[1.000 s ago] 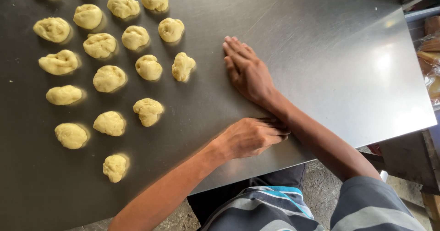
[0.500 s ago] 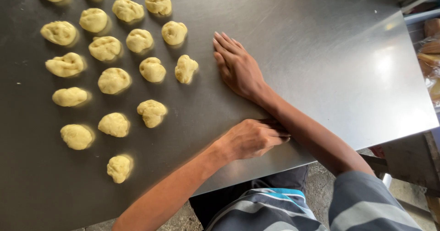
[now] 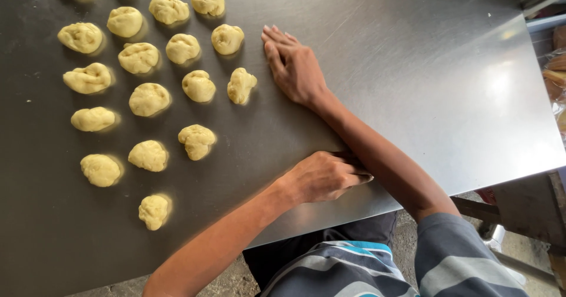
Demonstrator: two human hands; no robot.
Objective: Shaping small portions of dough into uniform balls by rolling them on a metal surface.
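Rows of pale yellow dough lumps (image 3: 149, 99) are spread from nine to twelve o'clock on the steel table (image 3: 424, 85); bare metal from one to four o'clock is left passable.

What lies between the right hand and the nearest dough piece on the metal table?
Nothing visible. The right hand lies flat on the metal table, and only a narrow strip of bare steel separates it from the nearest dough piece. The left hand rests nearer the table's front edge, out of that gap.
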